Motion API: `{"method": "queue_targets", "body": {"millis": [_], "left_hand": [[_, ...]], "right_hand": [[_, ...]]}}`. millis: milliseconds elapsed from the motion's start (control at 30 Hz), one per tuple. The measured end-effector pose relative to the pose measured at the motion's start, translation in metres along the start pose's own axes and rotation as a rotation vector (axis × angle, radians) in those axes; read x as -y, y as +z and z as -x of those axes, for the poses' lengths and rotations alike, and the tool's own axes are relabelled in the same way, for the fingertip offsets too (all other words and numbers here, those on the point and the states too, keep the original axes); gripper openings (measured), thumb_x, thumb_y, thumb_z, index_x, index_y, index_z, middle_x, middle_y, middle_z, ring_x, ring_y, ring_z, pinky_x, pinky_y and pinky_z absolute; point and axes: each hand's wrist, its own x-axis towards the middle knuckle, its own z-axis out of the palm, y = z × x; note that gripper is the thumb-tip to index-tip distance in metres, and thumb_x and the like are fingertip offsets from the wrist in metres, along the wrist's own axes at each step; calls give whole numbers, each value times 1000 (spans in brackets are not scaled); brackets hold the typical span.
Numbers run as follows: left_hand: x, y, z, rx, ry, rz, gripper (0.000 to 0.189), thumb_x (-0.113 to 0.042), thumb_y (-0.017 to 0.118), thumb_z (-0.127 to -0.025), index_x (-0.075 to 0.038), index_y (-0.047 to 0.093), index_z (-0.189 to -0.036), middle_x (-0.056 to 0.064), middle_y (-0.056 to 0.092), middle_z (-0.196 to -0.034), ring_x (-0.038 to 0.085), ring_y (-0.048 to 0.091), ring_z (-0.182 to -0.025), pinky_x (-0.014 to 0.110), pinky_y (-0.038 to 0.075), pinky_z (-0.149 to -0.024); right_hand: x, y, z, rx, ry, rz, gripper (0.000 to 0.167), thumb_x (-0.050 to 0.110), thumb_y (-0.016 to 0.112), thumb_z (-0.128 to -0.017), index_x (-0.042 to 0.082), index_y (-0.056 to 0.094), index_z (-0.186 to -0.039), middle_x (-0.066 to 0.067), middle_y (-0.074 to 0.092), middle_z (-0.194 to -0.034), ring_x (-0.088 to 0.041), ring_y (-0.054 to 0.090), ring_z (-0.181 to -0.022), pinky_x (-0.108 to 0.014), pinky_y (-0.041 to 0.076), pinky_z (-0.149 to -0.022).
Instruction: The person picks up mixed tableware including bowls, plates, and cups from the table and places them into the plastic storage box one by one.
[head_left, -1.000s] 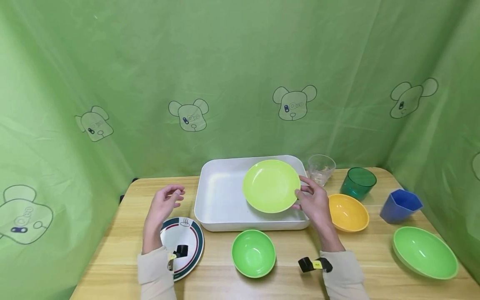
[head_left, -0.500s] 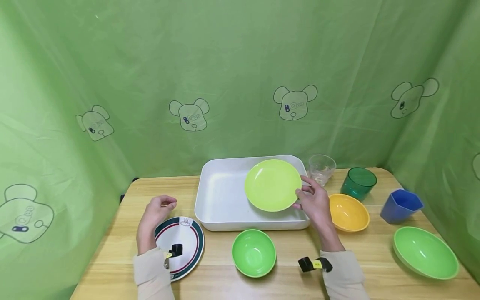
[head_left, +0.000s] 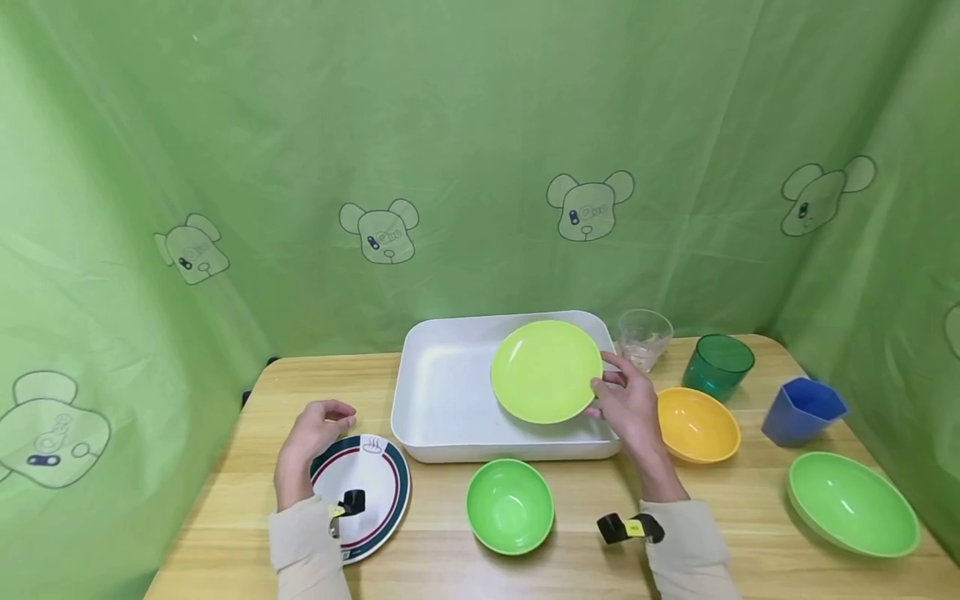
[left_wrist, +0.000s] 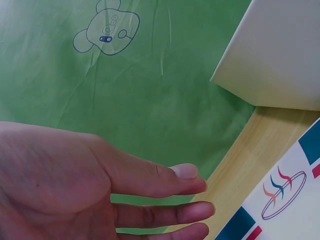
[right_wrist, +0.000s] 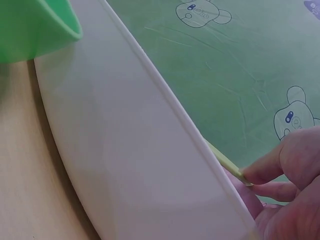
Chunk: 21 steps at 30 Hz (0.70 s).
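Observation:
My right hand (head_left: 628, 406) pinches the right rim of a lime-green plate (head_left: 546, 372), which is over the right part of a white rectangular tray (head_left: 442, 400). In the right wrist view only a thin edge of the plate (right_wrist: 227, 162) shows past the tray wall (right_wrist: 130, 125), with thumb and fingers on it. My left hand (head_left: 313, 433) holds nothing; its fingers are loosely bent beside a white plate (head_left: 367, 492) with a dark green and red rim band. In the left wrist view, that hand (left_wrist: 100, 180) has its thumb and fingers extended and apart from the plate.
A green bowl (head_left: 510, 507) stands in front of the tray. To the right are an orange bowl (head_left: 697, 425), a clear glass (head_left: 643, 340), a green cup (head_left: 717, 367), a blue cup (head_left: 802, 412) and a larger green bowl (head_left: 852, 504). Green curtains (head_left: 480, 125) enclose the table (head_left: 442, 533).
My left hand has moved left and down toward the near side, over the patterned plate's left edge. The lime-green plate has shifted slightly right, still pinched by my right hand.

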Motion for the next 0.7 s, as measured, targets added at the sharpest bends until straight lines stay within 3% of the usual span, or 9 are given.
{"method": "queue_targets", "body": {"millis": [233, 400, 567, 700], "left_hand": [[11, -4, 2, 7, 5, -5, 25, -6, 61, -99, 8, 66, -119, 20, 67, -114, 33, 60, -105, 49, 49, -94], [12, -6, 5, 20, -30, 24, 25, -6, 60, -100, 7, 65, -121, 19, 66, -116, 32, 59, -104, 47, 49, -93], [12, -7, 7, 32, -69, 32, 26, -7, 60, -101, 5, 64, -123, 19, 66, -117, 32, 60, -104, 47, 49, -93], [12, -10, 7, 39, -60, 24, 26, -6, 61, -100, 7, 64, -122, 20, 67, -115, 32, 60, -103, 49, 48, -93]], "right_hand": [[6, 5, -6, -5, -8, 73, 55, 5, 56, -101, 4, 42, -155, -28, 56, -130, -17, 69, -81, -34, 63, -70], [13, 5, -14, 4, -40, 144, 54, 2, 55, -99, 1, 44, -153, -29, 56, -124, -19, 68, -72, -39, 64, -69], [17, 4, -24, 38, -53, 179, 56, -1, 53, -98, -4, 41, -153, -29, 53, -121, -18, 66, -72, -40, 64, -69], [18, 3, -30, 63, -29, 200, 57, -1, 52, -99, -4, 38, -154, -28, 52, -121, -26, 69, -74, -39, 64, -70]]}}
